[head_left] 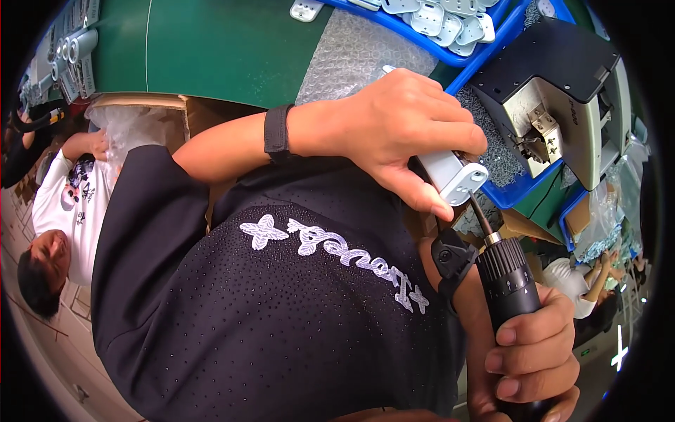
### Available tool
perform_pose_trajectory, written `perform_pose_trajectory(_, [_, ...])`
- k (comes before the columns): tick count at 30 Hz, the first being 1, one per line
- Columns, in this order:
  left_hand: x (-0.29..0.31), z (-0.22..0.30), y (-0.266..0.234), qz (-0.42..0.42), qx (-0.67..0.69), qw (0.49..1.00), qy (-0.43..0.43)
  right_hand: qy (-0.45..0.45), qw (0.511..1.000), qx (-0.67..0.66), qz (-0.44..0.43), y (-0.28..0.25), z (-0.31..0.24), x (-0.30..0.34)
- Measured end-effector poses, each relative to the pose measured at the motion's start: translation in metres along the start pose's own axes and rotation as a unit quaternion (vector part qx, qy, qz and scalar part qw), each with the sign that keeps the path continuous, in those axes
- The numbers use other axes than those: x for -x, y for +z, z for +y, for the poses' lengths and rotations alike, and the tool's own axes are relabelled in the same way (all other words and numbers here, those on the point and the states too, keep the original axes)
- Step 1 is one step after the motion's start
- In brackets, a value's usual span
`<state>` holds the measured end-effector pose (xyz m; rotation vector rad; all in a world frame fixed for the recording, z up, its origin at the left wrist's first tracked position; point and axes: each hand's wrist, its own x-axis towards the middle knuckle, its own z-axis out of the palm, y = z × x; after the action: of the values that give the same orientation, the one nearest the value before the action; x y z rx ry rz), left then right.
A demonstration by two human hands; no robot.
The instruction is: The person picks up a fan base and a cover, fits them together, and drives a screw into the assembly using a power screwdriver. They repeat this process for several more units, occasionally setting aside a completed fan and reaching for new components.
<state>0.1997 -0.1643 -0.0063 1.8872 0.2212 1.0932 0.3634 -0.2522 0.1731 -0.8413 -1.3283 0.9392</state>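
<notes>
A black shirt (232,344) with white lettering fills the lower middle of the frame. Right of center, the left hand (408,126) grips a white part (437,171) between thumb and curled fingers; the part's long axis slants from upper left to lower right, its holed end plate facing lower right. At lower right, the right hand (538,352) wraps its fingers round a black screwdriver (510,281), whose long axis leans up and leftward, the bit pointing at the end plate and its tip at the plate's face. Bubble wrap (344,56) lies on the green tabletop (211,49), top center.
</notes>
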Motion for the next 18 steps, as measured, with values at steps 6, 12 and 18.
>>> perform_pose_trajectory(6, [-0.002,-0.001,0.001,0.005,0.001,1.0,0.004,-0.026,0.999,-0.042,0.0,-0.002,0.009,0.001])
perform_pose_trajectory(12, [-0.003,0.004,0.0,0.001,0.004,0.999,-0.032,-0.045,0.996,-0.059,0.042,-0.004,0.014,0.009])
perform_pose_trajectory(18, [-0.008,0.007,-0.004,-0.066,-0.032,0.997,-0.013,-0.067,0.967,-0.024,0.245,-0.038,0.02,0.009])
